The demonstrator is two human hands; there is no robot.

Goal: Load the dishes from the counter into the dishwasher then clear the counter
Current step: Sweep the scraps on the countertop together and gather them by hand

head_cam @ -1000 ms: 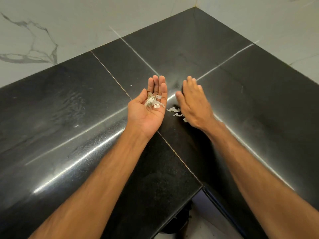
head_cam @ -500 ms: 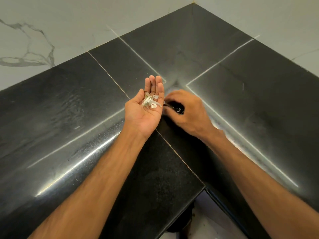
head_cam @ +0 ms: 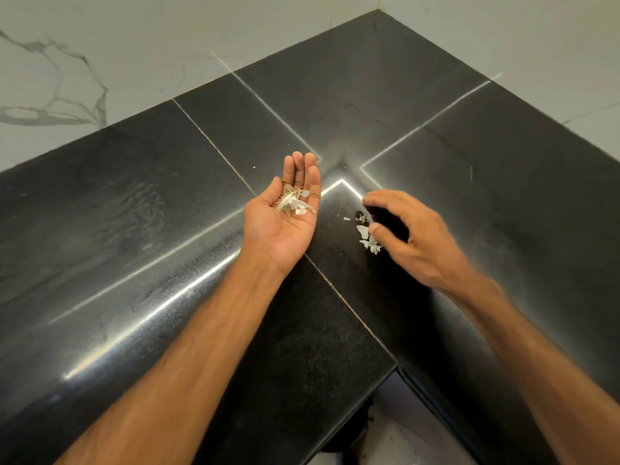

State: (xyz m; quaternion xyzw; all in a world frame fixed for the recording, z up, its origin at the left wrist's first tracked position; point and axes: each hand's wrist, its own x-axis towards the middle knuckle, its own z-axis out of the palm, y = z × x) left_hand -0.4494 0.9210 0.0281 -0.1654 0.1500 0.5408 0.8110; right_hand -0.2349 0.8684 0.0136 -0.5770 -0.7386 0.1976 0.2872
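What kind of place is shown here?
Probably a kitchen: a polished black stone counter running into a corner, marble-look wall tiles behind it, and pale peel-like scraps lying in the left hand.

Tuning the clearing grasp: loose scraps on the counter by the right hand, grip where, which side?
The scraps lie flat and thin on the counter, with no edge to grip. Likely rake them together from the right, then pinch the pile from above with the right hand.

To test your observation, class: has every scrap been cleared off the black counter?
No, pale scraps lie on the counter beside the thumb of the right hand.
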